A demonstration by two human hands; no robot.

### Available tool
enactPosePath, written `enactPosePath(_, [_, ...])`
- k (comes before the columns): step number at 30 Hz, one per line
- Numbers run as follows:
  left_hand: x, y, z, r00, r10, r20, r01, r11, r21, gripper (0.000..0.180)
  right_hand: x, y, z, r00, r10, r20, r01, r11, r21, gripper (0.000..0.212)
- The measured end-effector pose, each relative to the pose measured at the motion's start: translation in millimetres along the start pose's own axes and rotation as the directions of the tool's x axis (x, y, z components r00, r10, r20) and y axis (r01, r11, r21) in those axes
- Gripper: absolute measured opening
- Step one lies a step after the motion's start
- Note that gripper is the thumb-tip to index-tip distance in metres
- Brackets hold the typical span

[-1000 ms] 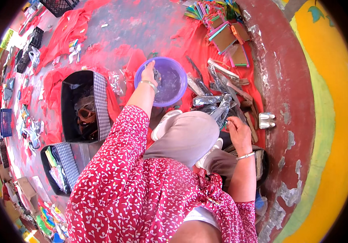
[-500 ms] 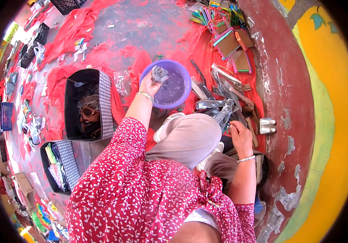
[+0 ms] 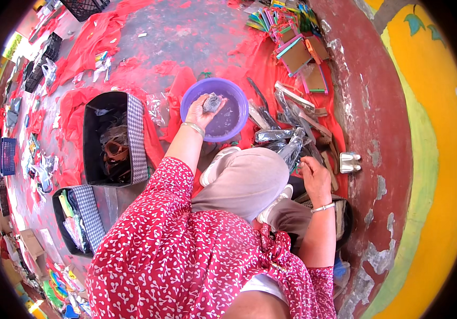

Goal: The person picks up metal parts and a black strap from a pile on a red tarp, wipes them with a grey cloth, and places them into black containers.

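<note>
My left hand (image 3: 197,112) reaches over a purple plastic basin (image 3: 244,114) with water in it. A crumpled grey cloth (image 3: 212,102) is gripped in its fingers, above the water. My right hand (image 3: 318,181) is lowered beside my right knee, with its fingers curled together. Next to those fingertips lie long items in clear plastic wrap (image 3: 295,146). Whether the right hand pinches anything cannot be made out.
Left of the basin stands a large black-lined storage box (image 3: 139,138) holding dark items, with a smaller checked box (image 3: 89,212) nearer me. Frames and small boards (image 3: 295,56) lie on red cloth at the far right. A peeling red wall (image 3: 369,117) borders the right side.
The grey cloth has been squeezed into a tighter bundle, and my left thumb now shows on its right side. My right hand stays nearly where it was.
</note>
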State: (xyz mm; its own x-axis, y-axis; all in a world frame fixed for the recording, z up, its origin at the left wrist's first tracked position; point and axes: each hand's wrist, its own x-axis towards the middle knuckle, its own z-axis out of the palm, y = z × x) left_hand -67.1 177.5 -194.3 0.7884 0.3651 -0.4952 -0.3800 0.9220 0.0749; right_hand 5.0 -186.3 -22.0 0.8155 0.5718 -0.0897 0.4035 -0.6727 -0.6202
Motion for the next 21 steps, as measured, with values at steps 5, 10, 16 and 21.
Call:
enactPosePath(5, [-17.7, -0.2, 20.0, 0.985, 0.155, 0.071, -0.164, 0.976, 0.144, 0.013, -0.3, 3.8, 2.6, 1.0, -0.014, -0.005, 0.014, 1.0, -0.011, 0.016])
enactPosePath(10, [-9.0, 17.4, 19.1, 0.993, 0.113, 0.02, -0.115, 0.978, 0.175, 0.004, -0.4, -0.9, 0.8, 0.999, -0.041, -0.001, 0.041, 0.999, -0.016, 0.017])
enactPosePath(16, [-12.6, 17.6, 30.3, 0.999, 0.037, 0.006, -0.037, 0.965, 0.261, 0.022, -0.3, -2.9, 0.1, 1.0, -0.02, 0.013, 0.02, 1.0, -0.01, 0.017])
enactPosePath(21, [-16.6, 7.5, 42.4, 0.971, 0.194, -0.136, -0.133, 0.92, 0.369, 0.031, -0.9, 0.6, 1.2, 0.999, -0.031, 0.005, 0.031, 0.999, 0.003, 0.017])
